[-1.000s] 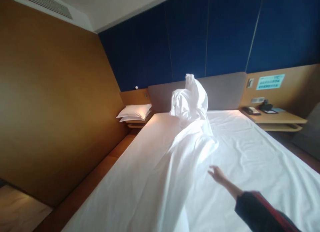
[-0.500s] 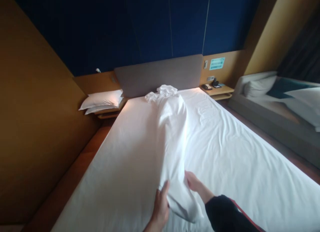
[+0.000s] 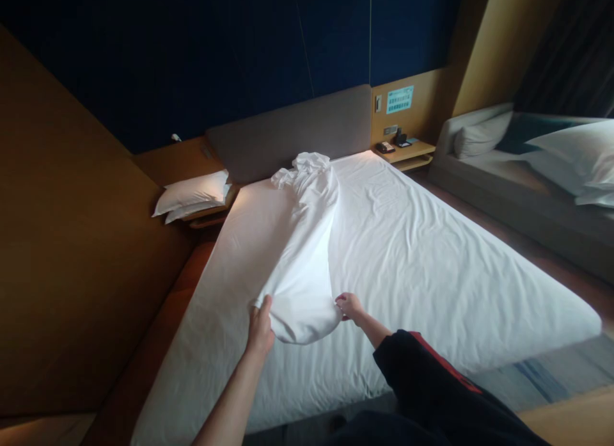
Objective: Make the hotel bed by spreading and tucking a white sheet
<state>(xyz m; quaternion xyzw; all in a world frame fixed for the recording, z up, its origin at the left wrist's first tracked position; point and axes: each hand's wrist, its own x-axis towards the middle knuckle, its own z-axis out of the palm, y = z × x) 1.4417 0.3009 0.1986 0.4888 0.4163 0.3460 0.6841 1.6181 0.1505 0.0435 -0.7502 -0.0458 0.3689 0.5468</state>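
A long white cloth (image 3: 300,254), probably a duvet cover, lies bunched lengthwise down the bed, with a crumpled heap at its far end near the headboard. My left hand (image 3: 260,326) grips the near end on its left side. My right hand (image 3: 349,306) pinches the same rounded end on its right side. Beneath it, a white-sheeted mattress (image 3: 432,267) shows shallow creases. A dark sleeve with a red stripe (image 3: 422,375) covers my right forearm.
A grey headboard (image 3: 288,132) backs the bed. Stacked white pillows (image 3: 192,196) sit on the left nightstand, and a telephone (image 3: 384,147) sits on the right one. A second bed with pillows (image 3: 527,164) stands to the right, past a strip of floor.
My view has tilted downward, showing the bed's near edge. My hands have spread slightly apart on the cloth's near end, which now looks shorter and rounder.
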